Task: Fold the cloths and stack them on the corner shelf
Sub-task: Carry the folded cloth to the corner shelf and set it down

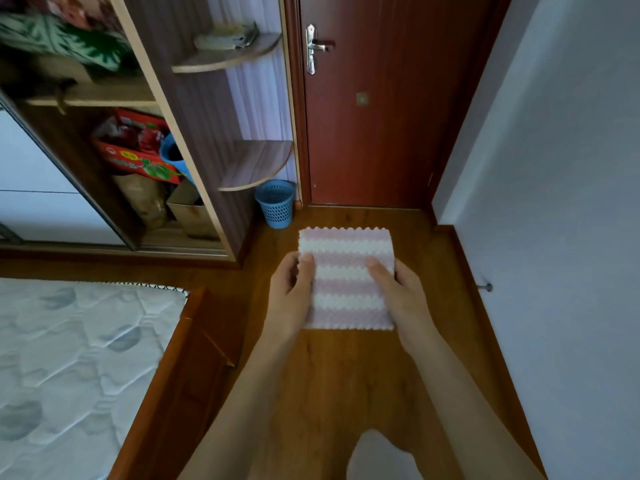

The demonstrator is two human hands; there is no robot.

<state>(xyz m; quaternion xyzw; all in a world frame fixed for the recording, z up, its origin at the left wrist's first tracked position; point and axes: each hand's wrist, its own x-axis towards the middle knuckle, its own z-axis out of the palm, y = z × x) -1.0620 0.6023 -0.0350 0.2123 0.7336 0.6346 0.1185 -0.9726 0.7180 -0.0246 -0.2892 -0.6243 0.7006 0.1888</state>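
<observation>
A pink-and-white striped cloth (346, 271) with zigzag edges is held flat in the air above the wooden floor. My left hand (292, 292) grips its left edge, thumb on top. My right hand (398, 292) grips its right edge the same way. Ahead on the left, the lower corner shelf (258, 164) of the wardrobe is bare. The upper corner shelf (228, 55) carries some pale folded items.
A blue mesh waste basket (276, 203) stands on the floor under the corner shelves. A red-brown door (388, 109) is straight ahead, a white wall (554, 202) to the right. A mattress (69, 358) in a wooden frame lies left. The open wardrobe (131, 150) holds bags and boxes.
</observation>
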